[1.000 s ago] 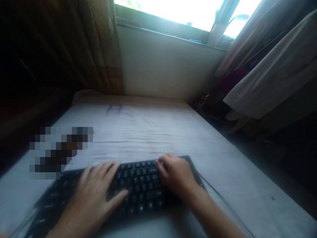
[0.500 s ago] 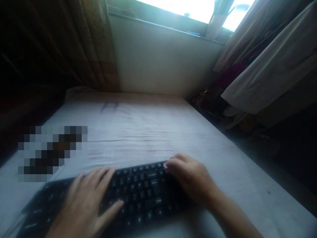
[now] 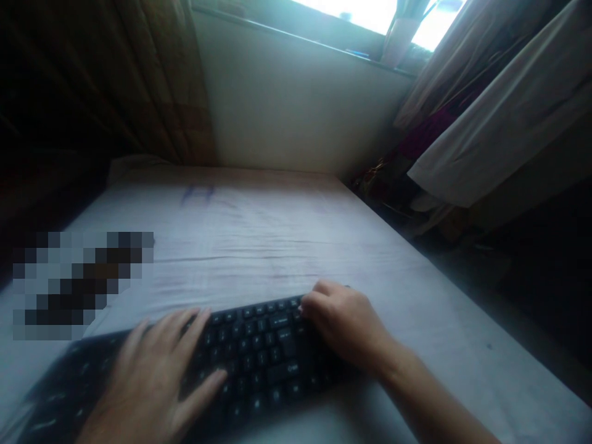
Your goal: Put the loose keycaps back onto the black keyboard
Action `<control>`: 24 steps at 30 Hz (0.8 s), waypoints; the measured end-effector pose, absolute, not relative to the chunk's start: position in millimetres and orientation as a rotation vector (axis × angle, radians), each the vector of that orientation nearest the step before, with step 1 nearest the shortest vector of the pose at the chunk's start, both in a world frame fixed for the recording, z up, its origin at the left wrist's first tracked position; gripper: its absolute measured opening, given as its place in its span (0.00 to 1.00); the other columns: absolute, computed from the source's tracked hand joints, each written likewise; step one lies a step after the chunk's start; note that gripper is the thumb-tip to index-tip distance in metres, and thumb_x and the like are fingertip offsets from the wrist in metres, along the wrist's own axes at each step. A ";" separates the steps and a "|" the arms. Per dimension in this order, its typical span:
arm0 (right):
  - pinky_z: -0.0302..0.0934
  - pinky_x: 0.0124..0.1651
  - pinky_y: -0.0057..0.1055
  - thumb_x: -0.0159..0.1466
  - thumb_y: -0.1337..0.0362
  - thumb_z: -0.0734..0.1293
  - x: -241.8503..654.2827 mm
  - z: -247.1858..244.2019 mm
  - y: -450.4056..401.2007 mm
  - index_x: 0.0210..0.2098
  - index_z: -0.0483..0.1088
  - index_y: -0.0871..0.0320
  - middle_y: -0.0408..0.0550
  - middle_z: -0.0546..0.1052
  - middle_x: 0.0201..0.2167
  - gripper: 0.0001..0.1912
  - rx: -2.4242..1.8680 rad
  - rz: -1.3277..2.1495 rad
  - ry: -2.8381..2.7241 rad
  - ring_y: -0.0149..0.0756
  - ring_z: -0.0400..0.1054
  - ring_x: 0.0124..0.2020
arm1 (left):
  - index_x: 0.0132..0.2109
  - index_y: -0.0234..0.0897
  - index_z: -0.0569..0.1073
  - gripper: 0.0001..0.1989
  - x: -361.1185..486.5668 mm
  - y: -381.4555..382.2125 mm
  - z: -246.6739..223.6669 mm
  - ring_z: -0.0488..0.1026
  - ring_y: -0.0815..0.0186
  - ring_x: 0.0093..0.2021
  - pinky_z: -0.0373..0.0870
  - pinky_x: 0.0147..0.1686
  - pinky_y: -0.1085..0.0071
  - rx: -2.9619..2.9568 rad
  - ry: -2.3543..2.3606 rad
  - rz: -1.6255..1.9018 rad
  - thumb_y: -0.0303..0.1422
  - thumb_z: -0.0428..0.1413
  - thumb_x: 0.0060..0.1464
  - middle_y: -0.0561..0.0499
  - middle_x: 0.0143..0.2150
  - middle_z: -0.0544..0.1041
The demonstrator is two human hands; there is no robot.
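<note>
A black computer keyboard [image 3: 252, 357] lies at a slant on the pale sheet, its left end blurred and nearer to me. My left hand [image 3: 152, 370] rests flat over its left half, fingers spread and thumb stretched across the keys. At the upper right part of the keyboard is my right hand [image 3: 345, 317], its fingers curled and pinched together over the keys. A small pale spot shows at those fingertips; whether it is a nail or something held, I cannot tell. The right hand and wrist hide most of the keyboard's right end.
A white sheet [image 3: 250, 228] with a purple mark covers the bed-like surface. On the left lies a pixelated dark item [image 3: 83, 283]. Curtains [image 3: 152, 86] hang at the back left, and a pale cloth [image 3: 494, 129] hangs at the right. A window [image 3: 356, 15] is behind.
The whole view has shifted slightly, so everything sits a little further left. Both hands stay at nearly the same places on the keyboard.
</note>
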State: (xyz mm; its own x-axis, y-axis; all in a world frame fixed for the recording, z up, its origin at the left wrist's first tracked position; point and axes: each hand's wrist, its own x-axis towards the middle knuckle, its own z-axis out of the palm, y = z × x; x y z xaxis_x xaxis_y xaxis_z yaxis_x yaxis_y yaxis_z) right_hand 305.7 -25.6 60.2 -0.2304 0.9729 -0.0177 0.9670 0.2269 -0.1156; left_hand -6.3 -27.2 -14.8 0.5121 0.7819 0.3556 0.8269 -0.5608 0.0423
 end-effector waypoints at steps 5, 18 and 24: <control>0.53 0.34 0.28 0.65 0.66 0.65 317.6 60.3 -27.2 0.35 0.73 0.56 0.45 0.75 0.33 0.05 -1.947 0.231 -2.290 0.32 0.67 0.31 | 0.68 0.42 0.56 0.39 -6.2 -26.3 -14.6 0.67 0.45 0.59 0.47 0.65 0.46 -2.614 -1.399 -0.498 0.55 0.51 0.55 0.42 0.60 0.71; 0.51 0.32 0.27 0.64 0.64 0.66 347.9 65.5 -26.9 0.33 0.74 0.56 0.43 0.74 0.30 0.05 -2.033 0.191 -2.225 0.30 0.65 0.28 | 0.68 0.43 0.52 0.39 -9.1 -26.2 -19.5 0.65 0.43 0.60 0.48 0.64 0.43 -2.627 -1.395 -0.497 0.53 0.51 0.55 0.41 0.61 0.69; 0.51 0.32 0.26 0.65 0.66 0.65 319.8 68.3 -23.7 0.32 0.76 0.55 0.44 0.75 0.32 0.08 -1.868 0.220 -2.397 0.29 0.66 0.29 | 0.68 0.46 0.53 0.38 -10.2 -25.7 -21.8 0.66 0.43 0.60 0.50 0.64 0.42 -2.619 -1.463 -0.505 0.52 0.52 0.55 0.43 0.61 0.69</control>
State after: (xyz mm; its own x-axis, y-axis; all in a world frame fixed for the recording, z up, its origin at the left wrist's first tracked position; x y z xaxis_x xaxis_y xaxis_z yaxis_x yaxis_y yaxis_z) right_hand 319.8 -23.7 68.3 -0.2452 0.9694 -0.0138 0.9556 0.2393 -0.1717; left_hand -10.2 -25.7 -21.8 0.4837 0.8094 0.3331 0.8425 -0.5337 0.0736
